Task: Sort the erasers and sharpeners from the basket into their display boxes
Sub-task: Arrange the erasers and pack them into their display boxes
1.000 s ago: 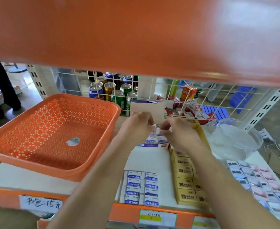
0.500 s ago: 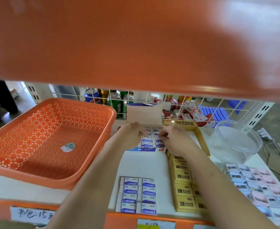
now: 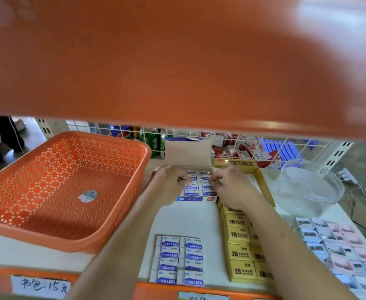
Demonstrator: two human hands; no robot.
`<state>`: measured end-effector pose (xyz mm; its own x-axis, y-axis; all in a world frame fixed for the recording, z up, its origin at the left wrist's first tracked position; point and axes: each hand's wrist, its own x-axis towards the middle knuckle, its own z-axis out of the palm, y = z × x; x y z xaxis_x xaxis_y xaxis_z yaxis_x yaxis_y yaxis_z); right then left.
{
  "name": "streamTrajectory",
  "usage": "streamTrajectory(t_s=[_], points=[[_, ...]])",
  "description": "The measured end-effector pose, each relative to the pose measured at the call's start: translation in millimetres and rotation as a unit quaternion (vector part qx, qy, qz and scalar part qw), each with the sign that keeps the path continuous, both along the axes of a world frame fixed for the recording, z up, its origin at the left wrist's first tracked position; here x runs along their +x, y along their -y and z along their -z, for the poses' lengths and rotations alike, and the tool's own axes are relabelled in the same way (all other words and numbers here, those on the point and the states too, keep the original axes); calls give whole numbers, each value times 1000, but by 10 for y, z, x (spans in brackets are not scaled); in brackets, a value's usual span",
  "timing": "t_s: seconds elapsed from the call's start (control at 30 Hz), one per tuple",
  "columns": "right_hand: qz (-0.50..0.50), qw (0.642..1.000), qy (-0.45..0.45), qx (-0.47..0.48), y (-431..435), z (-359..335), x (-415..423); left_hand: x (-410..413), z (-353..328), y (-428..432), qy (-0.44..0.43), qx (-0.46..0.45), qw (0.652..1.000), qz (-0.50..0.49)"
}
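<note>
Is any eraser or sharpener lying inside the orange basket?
No, the part of the orange basket floor that shows carries only a round sticker, with no eraser or sharpener on it.

Orange basket [image 3: 58,180] at left, pierced all over with a small flower-like hole pattern. Near erasers [image 3: 178,262] white with blue bands and white lettering. 2B erasers [image 3: 240,252] yellow with black print. At right, small boxes [image 3: 339,250] pale pink and lilac-grey. Far cans [image 3: 151,141] green, overhead shelf [image 3: 177,61] orange
</note>
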<state>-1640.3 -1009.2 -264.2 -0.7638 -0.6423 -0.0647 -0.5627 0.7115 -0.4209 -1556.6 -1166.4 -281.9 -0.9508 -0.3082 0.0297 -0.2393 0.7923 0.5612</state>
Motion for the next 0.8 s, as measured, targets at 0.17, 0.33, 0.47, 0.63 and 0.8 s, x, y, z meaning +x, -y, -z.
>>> streamTrajectory(t_s=[0.17,0.33,0.47,0.63,0.8], points=[[4,998,-50,-35,-40,-84,172,204,31,-105,-162,-30,985,-42],[-135,989,49,36,-60,-209,555,604,-58,-178,-65,-25,996,61],[-159,976,83,121,-14,-127,759,794,-10,-170,97,-52,993,40],[-159,973,95,135,-9,-92,818,827,-1,-235,177,-34,982,57],[-153,976,91,122,-30,-39,833,846,-9,-246,173,-7,984,53]])
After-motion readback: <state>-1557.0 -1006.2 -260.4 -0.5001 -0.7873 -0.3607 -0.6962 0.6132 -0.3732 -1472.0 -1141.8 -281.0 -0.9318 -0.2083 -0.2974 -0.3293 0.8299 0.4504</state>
